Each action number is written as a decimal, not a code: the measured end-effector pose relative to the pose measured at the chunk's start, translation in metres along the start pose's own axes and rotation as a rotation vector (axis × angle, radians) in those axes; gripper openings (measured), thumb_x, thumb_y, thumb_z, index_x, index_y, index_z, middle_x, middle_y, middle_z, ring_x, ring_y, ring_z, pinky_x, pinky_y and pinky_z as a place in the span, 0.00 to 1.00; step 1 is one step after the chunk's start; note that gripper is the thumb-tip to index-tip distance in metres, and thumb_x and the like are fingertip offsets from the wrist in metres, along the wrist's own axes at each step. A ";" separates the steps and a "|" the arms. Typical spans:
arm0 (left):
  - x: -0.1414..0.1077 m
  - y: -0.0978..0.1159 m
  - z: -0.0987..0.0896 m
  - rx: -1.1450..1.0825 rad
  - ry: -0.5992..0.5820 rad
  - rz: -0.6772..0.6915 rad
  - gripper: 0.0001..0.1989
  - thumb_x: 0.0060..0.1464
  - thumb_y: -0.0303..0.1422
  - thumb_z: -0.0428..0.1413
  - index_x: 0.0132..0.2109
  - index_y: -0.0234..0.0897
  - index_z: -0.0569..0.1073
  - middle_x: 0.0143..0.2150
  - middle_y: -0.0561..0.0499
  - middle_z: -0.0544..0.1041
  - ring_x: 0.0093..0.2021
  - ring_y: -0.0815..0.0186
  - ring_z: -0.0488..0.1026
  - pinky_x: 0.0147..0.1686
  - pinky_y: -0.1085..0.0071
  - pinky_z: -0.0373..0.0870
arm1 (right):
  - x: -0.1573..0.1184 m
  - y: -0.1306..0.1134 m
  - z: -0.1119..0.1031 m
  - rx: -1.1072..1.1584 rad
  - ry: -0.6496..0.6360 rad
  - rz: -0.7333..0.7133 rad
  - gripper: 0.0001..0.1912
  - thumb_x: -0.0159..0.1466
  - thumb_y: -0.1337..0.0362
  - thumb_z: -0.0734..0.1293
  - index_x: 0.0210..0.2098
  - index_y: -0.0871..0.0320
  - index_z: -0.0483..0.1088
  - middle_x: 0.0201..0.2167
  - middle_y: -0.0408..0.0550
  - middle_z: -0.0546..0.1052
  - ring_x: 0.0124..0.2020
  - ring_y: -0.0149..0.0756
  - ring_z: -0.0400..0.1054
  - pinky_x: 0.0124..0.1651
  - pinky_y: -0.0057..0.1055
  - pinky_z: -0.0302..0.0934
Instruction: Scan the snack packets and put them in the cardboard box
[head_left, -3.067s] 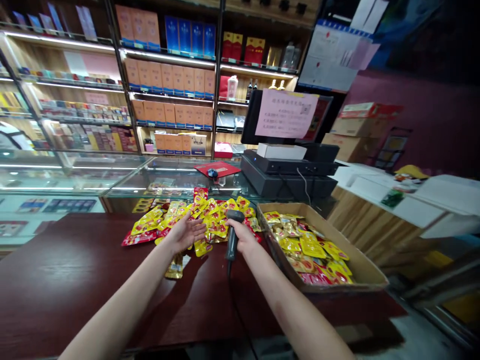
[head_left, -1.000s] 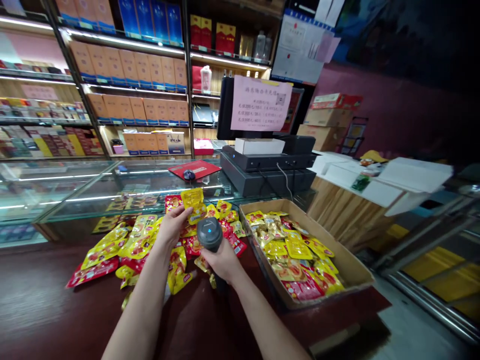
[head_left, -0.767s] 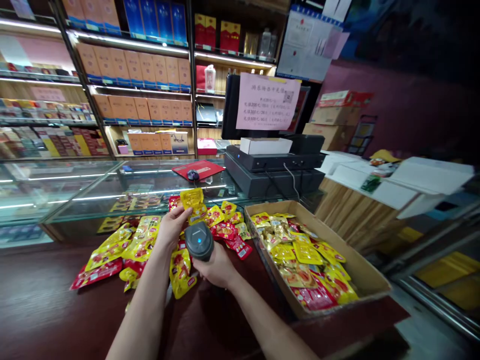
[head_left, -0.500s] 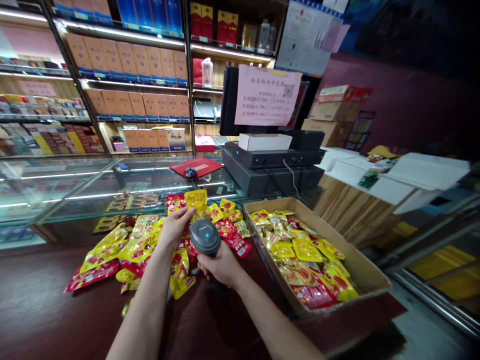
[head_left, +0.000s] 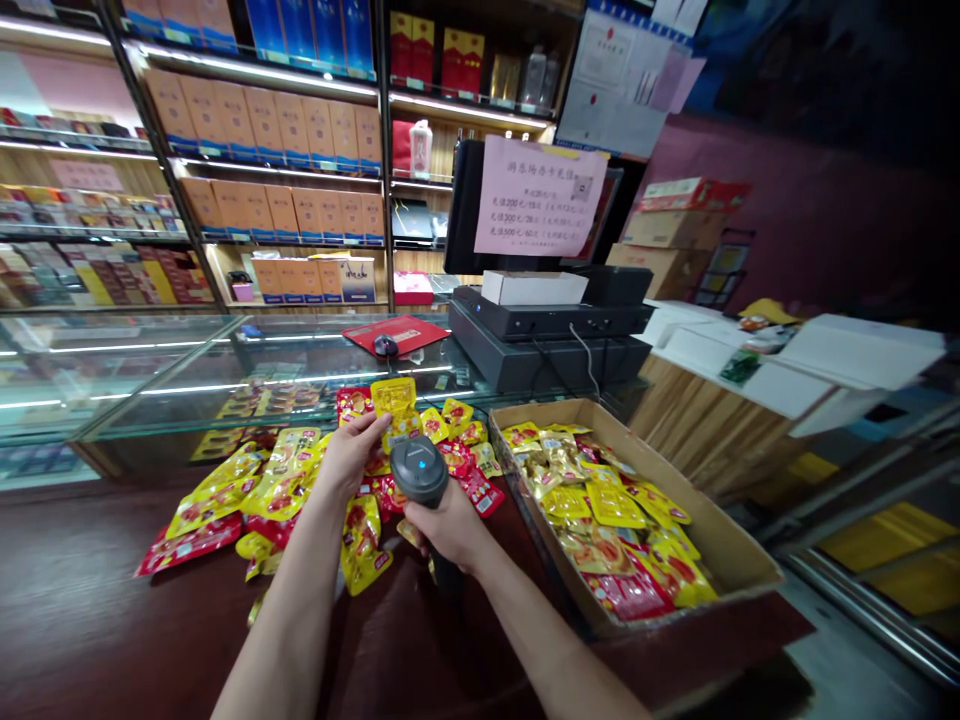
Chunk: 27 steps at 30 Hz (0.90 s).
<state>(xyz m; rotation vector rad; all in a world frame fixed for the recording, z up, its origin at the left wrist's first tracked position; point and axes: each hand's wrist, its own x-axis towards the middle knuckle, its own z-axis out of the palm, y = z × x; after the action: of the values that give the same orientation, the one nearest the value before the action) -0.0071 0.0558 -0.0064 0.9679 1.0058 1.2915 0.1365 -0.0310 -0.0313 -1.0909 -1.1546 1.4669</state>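
Scanner [head_left: 420, 470] has shifted left in right fingers [head_left: 429, 522], hiding packets [head_left: 363, 550]; left fingers [head_left: 369, 428] pinch a yellow packet [head_left: 394, 396].

Shop, dark red-brown counter [head_left: 97, 570], long glass display case [head_left: 202, 375], lit wooden shelves [head_left: 292, 170] of boxed goods, black monitor [head_left: 463, 215] above black till unit [head_left: 547, 345]

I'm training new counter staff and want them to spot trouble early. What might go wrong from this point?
The left hand pinches a yellow packet right above the loose packets, so if it slips it could get lost among similar ones. The right hand holds the scanner close to that pile, so it might read a neighbouring packet instead. The packets look shiny, and glare could perhaps spoil a reading.
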 end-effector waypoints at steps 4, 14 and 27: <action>-0.001 0.000 0.001 -0.009 -0.010 0.012 0.20 0.36 0.41 0.66 0.38 0.34 0.77 0.27 0.54 0.75 0.20 0.76 0.65 0.19 0.80 0.61 | 0.001 0.001 -0.001 -0.121 -0.024 -0.091 0.06 0.51 0.66 0.65 0.19 0.56 0.63 0.11 0.37 0.66 0.12 0.26 0.57 0.17 0.23 0.52; 0.002 -0.004 -0.002 0.038 -0.026 0.019 0.19 0.37 0.43 0.65 0.36 0.35 0.77 0.26 0.54 0.74 0.21 0.74 0.67 0.20 0.79 0.62 | -0.005 -0.016 0.003 -0.098 0.033 -0.066 0.03 0.50 0.67 0.65 0.20 0.57 0.67 0.13 0.38 0.68 0.14 0.27 0.58 0.19 0.25 0.55; -0.032 -0.009 0.068 -0.148 -0.393 -0.142 0.24 0.53 0.47 0.54 0.50 0.36 0.72 0.40 0.43 0.78 0.37 0.63 0.76 0.33 0.70 0.73 | -0.008 -0.065 -0.053 0.276 0.450 -0.041 0.10 0.43 0.67 0.70 0.28 0.60 0.73 0.21 0.39 0.74 0.22 0.27 0.64 0.28 0.25 0.57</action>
<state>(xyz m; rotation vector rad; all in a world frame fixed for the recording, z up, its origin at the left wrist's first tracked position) 0.0594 0.0228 0.0060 0.9696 0.6529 0.9932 0.1987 -0.0243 0.0249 -1.1194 -0.6349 1.2219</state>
